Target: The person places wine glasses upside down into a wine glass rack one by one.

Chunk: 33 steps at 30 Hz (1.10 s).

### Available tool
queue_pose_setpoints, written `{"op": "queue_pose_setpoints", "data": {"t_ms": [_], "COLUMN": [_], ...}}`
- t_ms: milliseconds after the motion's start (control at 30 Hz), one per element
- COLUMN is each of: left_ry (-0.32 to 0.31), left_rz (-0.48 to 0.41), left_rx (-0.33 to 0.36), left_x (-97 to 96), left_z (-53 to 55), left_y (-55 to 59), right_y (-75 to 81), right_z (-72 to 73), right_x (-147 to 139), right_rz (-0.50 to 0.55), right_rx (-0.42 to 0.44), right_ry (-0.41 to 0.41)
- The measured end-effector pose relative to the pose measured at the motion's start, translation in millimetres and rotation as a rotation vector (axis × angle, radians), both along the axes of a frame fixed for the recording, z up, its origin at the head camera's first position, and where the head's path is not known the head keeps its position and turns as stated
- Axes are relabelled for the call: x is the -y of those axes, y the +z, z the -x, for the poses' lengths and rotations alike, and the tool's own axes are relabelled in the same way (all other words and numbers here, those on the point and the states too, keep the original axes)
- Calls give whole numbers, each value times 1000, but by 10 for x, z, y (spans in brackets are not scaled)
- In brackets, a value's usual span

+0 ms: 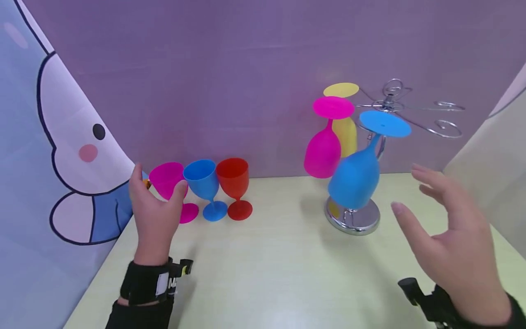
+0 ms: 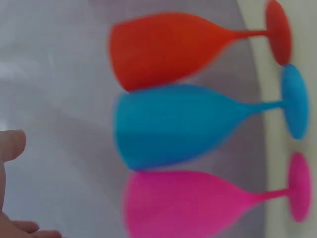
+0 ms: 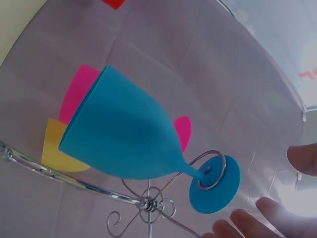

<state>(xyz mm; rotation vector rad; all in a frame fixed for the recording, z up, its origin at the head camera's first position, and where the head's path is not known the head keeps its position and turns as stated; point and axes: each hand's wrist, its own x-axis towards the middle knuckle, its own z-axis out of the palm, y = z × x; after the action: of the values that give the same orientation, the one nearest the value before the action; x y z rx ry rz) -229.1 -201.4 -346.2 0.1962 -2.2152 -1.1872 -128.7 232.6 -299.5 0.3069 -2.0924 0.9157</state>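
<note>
While the left hand (image 1: 154,212) is spread by the pink cup (image 1: 166,177) near the table's (image 1: 263,269) back-left corner, the spread right hand (image 1: 456,246) is near the rack (image 1: 365,221).

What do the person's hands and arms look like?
Left hand: bare, with a black wristband bearing a white label and a black bracket, then a black sleeve. Right hand: bare, with a black mount and dark material at the wrist.
</note>
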Motion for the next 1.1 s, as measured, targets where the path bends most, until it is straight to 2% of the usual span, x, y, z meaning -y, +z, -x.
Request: {"op": "queue_pose_setpoints", "data": {"t_ms": [100,200,300,367,667,800,900,1100], "left_ry": [33,48,51,45,11,-14,-29,-44], "left_rz": [-86,-165,-225,-246,-263,-268,-257,-251], "left_rx": [48,135,206,230,259,271,271,260], "left_x": [143,244,329,364,353,315,301,228], "left_z": [111,239,344,384,461,510,544,597], "left_y": [-138,-292,-432,-492,-577,-608,-619,-676], "right_y": [-10,-14,-18,-25,-69,-63,7,217], "right_z": [48,112,156,185,377,472,535,650], "right_x": [-15,-49,-73,-96,-336,-532,-633,-764], "right_rz": [23,1,-43,-72,-126,-169,-220,-366], "right_rx": [-48,-97,-105,-81,-87,-48,-10,33], "right_ry": [-30,-77,-143,-184,-236,-296,-337,-339]}}
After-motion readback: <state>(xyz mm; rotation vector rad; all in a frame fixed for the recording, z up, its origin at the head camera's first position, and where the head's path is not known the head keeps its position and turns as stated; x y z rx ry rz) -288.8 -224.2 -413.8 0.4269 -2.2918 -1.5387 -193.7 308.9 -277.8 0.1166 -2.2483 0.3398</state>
